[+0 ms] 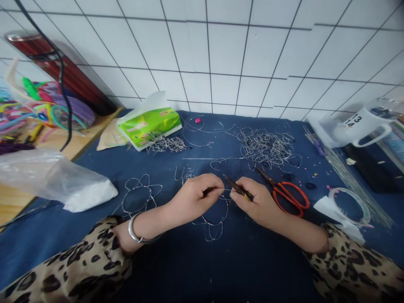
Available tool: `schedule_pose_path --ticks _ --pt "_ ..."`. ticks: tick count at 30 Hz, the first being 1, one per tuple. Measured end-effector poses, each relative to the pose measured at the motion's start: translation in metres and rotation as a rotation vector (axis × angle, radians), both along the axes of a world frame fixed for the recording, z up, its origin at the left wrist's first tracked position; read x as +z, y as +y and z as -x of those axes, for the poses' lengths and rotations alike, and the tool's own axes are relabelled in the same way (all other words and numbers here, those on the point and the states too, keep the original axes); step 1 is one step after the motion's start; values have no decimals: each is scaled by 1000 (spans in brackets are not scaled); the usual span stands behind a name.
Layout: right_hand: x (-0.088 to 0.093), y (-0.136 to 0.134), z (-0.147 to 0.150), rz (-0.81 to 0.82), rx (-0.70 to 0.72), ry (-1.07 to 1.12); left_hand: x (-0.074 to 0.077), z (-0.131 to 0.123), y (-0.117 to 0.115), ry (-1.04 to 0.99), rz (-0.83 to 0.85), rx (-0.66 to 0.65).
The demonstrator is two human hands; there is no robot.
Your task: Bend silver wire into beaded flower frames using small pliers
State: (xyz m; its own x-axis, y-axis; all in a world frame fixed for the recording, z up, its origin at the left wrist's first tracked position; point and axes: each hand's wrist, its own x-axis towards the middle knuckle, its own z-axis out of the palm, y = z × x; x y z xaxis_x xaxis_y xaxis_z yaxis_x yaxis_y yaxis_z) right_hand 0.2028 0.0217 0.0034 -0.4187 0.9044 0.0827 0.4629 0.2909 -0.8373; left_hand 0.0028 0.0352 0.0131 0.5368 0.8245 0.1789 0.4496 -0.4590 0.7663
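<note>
Pinching a thin wire [227,190], my left hand [197,194] has thumb and forefinger closed together and hides part of one beaded wire frame [215,224] on the blue cloth [246,263]. My right hand [257,204] curls round one pair of pliers [239,188]; whether their tips touch wire, I can't quite tell. One second frame [141,186] lies left. One pair of scissors [274,182] crowds my right knuckles. Beyond: one wire tangle [268,147], one tissue pack [158,124]; rightward, one tape roll [366,210], one mug [362,126].
</note>
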Motion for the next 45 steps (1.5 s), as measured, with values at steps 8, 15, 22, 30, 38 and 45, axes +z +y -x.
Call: schedule_pose_path --ticks 8,15,22,30,38,45 --pt "8 7 -10 60 19 -91 9 12 12 -18 70 73" --pt "8 10 -12 -44 15 -216 10 18 15 31 -116 94" --pt "-9 16 -19 -567 -55 -471 14 21 14 41 -225 79" --pt "-11 16 -23 -880 -21 -730 9 19 14 73 -294 84" --pt "-10 13 -23 -913 -1 -818 6 17 10 130 -347 120" --pt "-2 9 -12 -256 -28 -365 -5 22 11 173 -578 140"
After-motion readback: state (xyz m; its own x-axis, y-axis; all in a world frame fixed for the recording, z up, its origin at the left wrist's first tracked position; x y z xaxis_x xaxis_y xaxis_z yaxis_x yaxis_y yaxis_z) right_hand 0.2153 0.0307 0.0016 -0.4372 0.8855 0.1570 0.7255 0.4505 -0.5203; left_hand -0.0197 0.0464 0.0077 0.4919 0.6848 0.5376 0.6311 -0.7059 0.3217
